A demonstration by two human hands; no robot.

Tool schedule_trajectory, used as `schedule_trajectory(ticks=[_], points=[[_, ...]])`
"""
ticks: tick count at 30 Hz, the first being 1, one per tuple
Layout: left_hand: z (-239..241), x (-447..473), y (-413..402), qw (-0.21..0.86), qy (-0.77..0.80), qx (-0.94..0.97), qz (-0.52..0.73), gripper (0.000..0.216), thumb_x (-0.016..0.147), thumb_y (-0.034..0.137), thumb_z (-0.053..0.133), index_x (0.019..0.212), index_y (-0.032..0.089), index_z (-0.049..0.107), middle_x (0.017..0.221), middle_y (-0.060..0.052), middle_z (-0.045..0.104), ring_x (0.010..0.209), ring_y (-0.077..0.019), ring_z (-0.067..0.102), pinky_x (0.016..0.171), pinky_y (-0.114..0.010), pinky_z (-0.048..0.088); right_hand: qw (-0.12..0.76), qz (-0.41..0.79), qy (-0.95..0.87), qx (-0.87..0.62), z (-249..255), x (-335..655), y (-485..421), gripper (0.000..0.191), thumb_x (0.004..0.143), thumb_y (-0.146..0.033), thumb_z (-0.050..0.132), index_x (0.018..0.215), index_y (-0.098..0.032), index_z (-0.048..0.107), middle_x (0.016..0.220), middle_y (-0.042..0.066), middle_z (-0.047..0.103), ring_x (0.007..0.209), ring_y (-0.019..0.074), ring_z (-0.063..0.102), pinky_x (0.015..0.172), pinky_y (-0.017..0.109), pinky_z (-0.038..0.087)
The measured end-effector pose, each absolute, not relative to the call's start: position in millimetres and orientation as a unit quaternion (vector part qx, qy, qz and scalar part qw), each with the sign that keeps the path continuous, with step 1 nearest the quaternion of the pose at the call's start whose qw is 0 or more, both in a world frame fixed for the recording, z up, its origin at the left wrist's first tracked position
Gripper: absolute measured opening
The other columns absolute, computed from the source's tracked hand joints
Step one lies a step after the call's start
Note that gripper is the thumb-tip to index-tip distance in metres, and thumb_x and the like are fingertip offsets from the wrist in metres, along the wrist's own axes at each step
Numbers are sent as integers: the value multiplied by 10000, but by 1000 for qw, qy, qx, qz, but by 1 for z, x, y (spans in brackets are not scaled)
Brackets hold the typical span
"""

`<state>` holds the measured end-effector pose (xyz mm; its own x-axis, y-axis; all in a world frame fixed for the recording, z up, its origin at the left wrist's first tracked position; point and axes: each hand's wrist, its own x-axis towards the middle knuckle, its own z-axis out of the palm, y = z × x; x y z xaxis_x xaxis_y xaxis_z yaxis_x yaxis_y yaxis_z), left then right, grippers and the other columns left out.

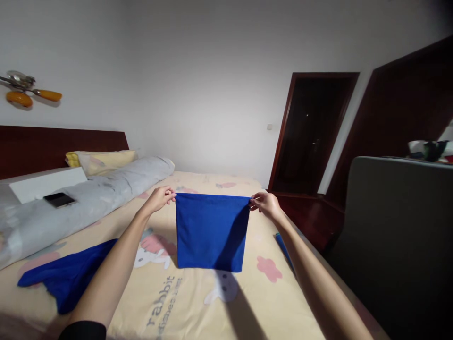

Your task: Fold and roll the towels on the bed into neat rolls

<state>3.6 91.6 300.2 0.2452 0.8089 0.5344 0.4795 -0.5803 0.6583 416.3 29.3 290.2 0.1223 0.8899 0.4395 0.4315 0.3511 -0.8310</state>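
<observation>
A folded blue cloth [210, 231] hangs stretched between my two hands above the bed. My left hand [160, 197] pinches its upper left corner, and my right hand [264, 204] pinches its upper right corner. The cloth's lower edge hangs free just over the yellow cartoon-print bedsheet [184, 302]. A second blue cloth [69, 274] lies crumpled on the sheet under my left forearm. A sliver of another blue piece [283, 250] shows beside my right forearm.
A rolled grey quilt [88, 198] lies along the left, with a dark phone [59, 199] and a white box [46, 183] on it. Yellow pillows [102, 160] sit by the dark headboard. A grey chair back [396, 236] stands right, and a dark doorway [311, 137] is beyond.
</observation>
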Motion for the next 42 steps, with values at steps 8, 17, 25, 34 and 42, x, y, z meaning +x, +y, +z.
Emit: schedule_trajectory(ticks=[8,17,25,34,42], points=[[295,24,142,159,436,703,539,259,740,468,603,715,220,531,554,-12,662,534,-169,626,534,-247,439,600,193,-603,-489,287,406,81,387,702,-543,704,762,-170,619,653,98,718,650,234,712,570,329,578],[242,22,107,127,430,681,579,300,799,496,539,842,203,591,730,-28,699,763,-191,694,724,-278,523,603,165,-629,-461,246,411,49,495,733,-664,618,872,-189,627,803,98,741,797,247,714,775,404,573],[87,-8,-26,147,487,761,402,232,868,376,497,809,226,664,774,-12,729,739,-177,685,679,-233,520,395,254,-715,-517,125,415,-78,357,891,-520,511,859,-198,661,824,72,720,809,219,677,716,302,535],[11,-22,-89,106,483,814,305,226,899,315,513,768,254,687,747,-5,696,727,-158,665,663,-208,513,320,357,-666,-571,25,412,-147,401,856,-547,497,798,-182,654,716,42,687,686,193,616,639,263,465],[3,-27,-102,97,465,838,268,191,885,283,568,758,267,710,756,-4,683,743,-153,650,677,-207,525,293,302,-673,-609,4,416,-160,220,828,-374,521,792,-204,655,709,22,676,690,184,605,639,253,448]])
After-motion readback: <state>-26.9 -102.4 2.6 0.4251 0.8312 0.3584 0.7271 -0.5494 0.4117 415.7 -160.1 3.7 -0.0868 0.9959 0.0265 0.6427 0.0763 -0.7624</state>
